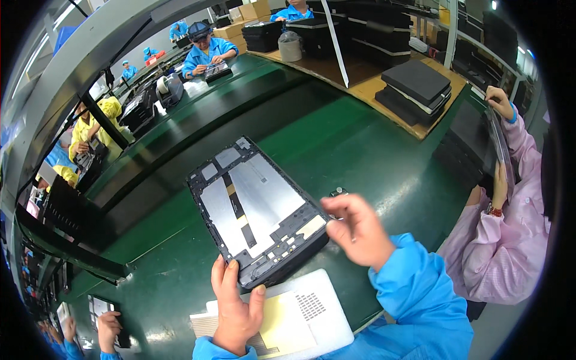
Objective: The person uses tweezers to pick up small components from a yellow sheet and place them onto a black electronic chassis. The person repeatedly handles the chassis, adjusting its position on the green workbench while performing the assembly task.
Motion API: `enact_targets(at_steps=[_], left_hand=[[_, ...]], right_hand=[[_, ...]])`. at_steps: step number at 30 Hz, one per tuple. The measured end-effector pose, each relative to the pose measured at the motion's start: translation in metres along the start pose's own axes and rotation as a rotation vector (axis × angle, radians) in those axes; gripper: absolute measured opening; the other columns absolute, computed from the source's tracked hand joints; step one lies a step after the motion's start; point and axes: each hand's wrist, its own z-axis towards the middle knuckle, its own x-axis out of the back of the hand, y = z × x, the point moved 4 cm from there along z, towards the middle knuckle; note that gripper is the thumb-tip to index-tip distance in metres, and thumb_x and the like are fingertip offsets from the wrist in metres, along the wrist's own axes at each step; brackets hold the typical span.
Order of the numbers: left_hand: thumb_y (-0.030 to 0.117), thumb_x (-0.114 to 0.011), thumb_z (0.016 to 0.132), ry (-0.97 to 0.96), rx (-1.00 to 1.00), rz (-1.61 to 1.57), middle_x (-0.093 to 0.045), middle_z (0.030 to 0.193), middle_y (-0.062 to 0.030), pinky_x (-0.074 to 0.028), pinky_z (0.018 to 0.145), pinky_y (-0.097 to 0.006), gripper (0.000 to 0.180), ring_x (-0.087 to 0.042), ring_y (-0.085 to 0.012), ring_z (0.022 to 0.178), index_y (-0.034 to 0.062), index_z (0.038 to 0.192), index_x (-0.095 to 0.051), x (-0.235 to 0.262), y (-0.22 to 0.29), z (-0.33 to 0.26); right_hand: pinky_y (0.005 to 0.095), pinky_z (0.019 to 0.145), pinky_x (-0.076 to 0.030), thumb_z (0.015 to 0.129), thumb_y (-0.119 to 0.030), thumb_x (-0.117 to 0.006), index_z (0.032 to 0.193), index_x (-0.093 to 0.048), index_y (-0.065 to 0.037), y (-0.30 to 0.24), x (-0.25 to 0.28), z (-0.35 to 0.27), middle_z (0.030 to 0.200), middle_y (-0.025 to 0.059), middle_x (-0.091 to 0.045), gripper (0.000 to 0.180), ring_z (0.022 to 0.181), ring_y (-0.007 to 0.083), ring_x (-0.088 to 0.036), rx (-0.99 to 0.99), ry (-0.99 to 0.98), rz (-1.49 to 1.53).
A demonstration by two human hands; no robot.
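A tablet frame (255,201) lies tilted in front of me, its silver inner plate and black rim facing up. A dark flat ribbon cable (239,210) runs along the plate. Dark layers show under its near edge. My left hand (235,309) has the near left corner between fingers and thumb. At the right corner, my right hand (362,233) is curled, thumb and forefinger touching the edge. Just beyond those fingers sits a small round dark-and-metal piece (339,192), partly hidden. Below lies a white foam pad (333,306) with a yellow sheet (285,321) on it.
The green bench (360,144) stretches away, with a metal post frame (72,48) on the left. A stack of black panels (414,87) stands at the back right. A person in pink (498,240) holds a panel at the right. Another person's hand (108,330) is at lower left.
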Motion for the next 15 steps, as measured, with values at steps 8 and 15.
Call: enact_targets(at_steps=[8,15], left_hand=[[0.003,-0.070,0.080,0.041,0.113,-0.485,-0.015,0.148,-0.0220,-0.028,0.110,-0.040,0.074,-0.030,-0.0292,0.134,0.0046,0.140,-0.025,-0.009,-0.001,0.007],[0.001,-0.070,0.080,0.327,0.407,-0.802,-0.039,0.135,-0.0136,-0.039,0.103,-0.037,0.062,-0.044,-0.0203,0.121,0.0051,0.128,-0.033,0.001,-0.005,0.015]], right_hand=[[0.0292,0.086,-0.048,0.085,-0.006,-0.069,0.119,-0.044,0.002,0.010,-0.008,0.003,0.106,0.0093,-0.059,0.042,0.098,0.0140,-0.057,-0.210,-0.057,0.163],[0.0341,0.098,-0.045,0.075,-0.001,-0.076,0.128,-0.036,0.002,0.020,-0.034,-0.010,0.120,0.0128,-0.051,0.066,0.114,0.0204,-0.052,-0.323,-0.227,0.279]])
